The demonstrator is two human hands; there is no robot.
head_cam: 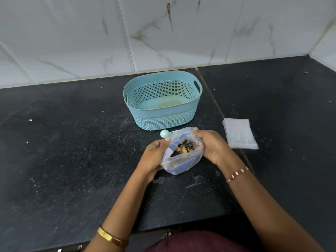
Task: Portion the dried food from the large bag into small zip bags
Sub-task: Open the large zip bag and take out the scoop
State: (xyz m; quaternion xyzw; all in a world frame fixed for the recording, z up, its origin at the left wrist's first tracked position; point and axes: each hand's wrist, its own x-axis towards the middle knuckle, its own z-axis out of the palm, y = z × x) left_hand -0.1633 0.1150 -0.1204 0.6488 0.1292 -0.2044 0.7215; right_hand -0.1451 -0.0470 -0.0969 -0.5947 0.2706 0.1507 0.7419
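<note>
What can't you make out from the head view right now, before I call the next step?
- Scoop: only its round end shows; the large bag covers the rest.
- Dried food: seen only through the bag's mouth; amount unclear.
- Small zip bags: stacked flat, count unreadable.
- Left hand and right hand: fingertips hidden in bag folds.
</note>
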